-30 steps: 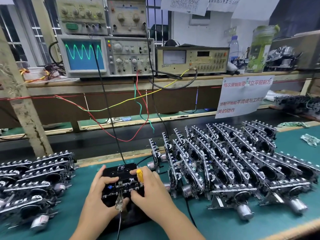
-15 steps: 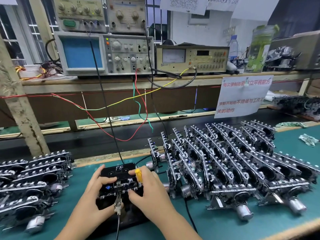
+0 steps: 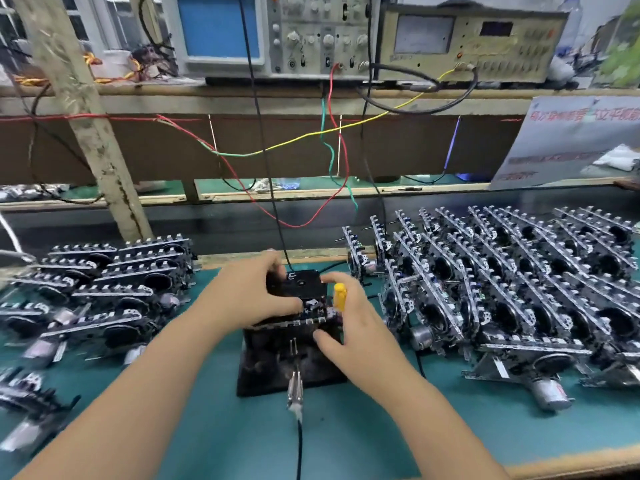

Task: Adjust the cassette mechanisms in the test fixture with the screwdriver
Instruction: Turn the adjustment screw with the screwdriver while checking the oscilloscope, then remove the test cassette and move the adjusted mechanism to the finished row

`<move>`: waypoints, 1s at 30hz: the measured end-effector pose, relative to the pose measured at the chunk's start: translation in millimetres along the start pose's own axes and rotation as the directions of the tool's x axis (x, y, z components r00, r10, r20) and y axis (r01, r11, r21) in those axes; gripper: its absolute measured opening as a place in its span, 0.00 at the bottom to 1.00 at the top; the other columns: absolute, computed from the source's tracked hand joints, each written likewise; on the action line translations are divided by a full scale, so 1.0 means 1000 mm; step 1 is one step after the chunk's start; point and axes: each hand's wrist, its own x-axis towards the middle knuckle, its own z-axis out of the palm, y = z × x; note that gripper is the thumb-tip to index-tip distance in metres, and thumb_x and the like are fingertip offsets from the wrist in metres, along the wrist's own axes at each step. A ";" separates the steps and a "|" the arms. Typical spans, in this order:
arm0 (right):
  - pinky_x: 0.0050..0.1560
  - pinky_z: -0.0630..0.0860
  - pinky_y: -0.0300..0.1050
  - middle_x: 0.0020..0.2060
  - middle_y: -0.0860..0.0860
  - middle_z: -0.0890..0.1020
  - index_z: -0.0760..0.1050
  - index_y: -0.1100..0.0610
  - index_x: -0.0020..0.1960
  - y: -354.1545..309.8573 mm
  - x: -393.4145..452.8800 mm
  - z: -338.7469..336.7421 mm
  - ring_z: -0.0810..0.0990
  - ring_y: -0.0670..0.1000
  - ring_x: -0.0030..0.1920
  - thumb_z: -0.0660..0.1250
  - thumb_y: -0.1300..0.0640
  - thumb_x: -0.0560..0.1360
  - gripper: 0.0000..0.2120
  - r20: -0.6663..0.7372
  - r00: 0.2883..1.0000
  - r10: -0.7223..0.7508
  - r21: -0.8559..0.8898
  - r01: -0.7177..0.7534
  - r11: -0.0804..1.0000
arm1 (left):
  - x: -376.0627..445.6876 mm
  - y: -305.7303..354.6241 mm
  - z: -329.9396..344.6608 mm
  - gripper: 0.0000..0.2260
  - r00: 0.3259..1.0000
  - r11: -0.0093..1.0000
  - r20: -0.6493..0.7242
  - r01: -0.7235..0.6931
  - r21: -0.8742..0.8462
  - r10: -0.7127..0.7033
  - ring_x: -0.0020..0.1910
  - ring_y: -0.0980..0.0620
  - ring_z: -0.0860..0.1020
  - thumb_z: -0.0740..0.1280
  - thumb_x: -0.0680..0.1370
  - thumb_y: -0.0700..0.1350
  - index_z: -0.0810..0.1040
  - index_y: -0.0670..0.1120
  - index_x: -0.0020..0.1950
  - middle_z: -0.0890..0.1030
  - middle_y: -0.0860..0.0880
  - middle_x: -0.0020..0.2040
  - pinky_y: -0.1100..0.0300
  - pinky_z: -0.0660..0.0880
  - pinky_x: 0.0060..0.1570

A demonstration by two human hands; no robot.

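A cassette part [image 3: 304, 315] sits in the black test box [image 3: 291, 358] on the green surface [image 3: 346, 438]. The left hand [image 3: 249, 296] grips it. The right hand [image 3: 349, 327] holds the yellow screwdriver [image 3: 339, 296]. Piles of parts [image 3: 519, 289] crowd both sides.

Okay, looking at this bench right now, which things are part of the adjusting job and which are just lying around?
In use:
- black test fixture with a cassette mechanism in it
- yellow-handled screwdriver, in the right hand
- left hand, gripping the mechanism
- blue-screened oscilloscope on the shelf

Lying about:
- rows of metal cassette mechanisms, right
- stacked mechanisms, left
- white printed notice
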 end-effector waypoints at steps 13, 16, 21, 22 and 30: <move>0.52 0.67 0.37 0.57 0.40 0.73 0.61 0.39 0.65 0.006 0.006 0.015 0.72 0.42 0.56 0.73 0.53 0.76 0.27 -0.096 0.995 0.020 -0.012 -0.021 1.000 | -0.006 -0.027 0.004 0.12 0.885 0.800 -0.456 -0.209 -0.562 -0.090 0.45 0.57 0.79 0.73 0.74 0.40 0.77 0.58 0.43 0.81 0.61 0.44 0.61 0.75 0.50; 0.56 0.65 0.41 0.57 0.44 0.71 0.64 0.45 0.68 0.006 0.006 0.019 0.68 0.45 0.57 0.74 0.54 0.74 0.27 -0.100 0.995 0.007 -0.117 -0.019 0.993 | -0.016 -0.041 0.001 0.15 0.733 0.716 -0.606 -0.241 -0.656 -0.309 0.37 0.60 0.78 0.67 0.78 0.37 0.76 0.59 0.43 0.80 0.57 0.43 0.65 0.74 0.41; 0.66 0.67 0.46 0.62 0.44 0.72 0.69 0.50 0.69 0.000 0.009 0.025 0.68 0.46 0.64 0.76 0.62 0.72 0.29 -0.035 0.986 -0.163 -0.198 0.154 0.968 | -0.039 -0.062 0.020 0.21 0.742 0.871 -0.553 0.083 -0.484 -0.378 0.56 0.49 0.76 0.62 0.78 0.32 0.74 0.61 0.43 0.75 0.47 0.56 0.53 0.72 0.60; 0.67 0.67 0.47 0.63 0.44 0.73 0.70 0.51 0.68 -0.001 0.011 0.025 0.69 0.47 0.65 0.75 0.63 0.73 0.27 -0.008 0.984 -0.179 -0.219 0.173 0.960 | -0.042 -0.065 0.025 0.22 0.793 0.892 -0.495 0.128 -0.433 -0.354 0.59 0.45 0.75 0.61 0.77 0.31 0.74 0.60 0.44 0.74 0.46 0.58 0.50 0.71 0.63; 0.54 0.73 0.50 0.49 0.46 0.76 0.74 0.54 0.56 -0.011 0.029 0.006 0.73 0.50 0.53 0.73 0.60 0.76 0.12 0.087 0.980 -0.177 -0.233 0.192 0.953 | -0.063 -0.082 0.024 0.12 0.957 0.958 -0.057 0.286 0.007 -0.285 0.69 0.48 0.66 0.66 0.80 0.43 0.75 0.55 0.62 0.69 0.50 0.69 0.55 0.62 0.67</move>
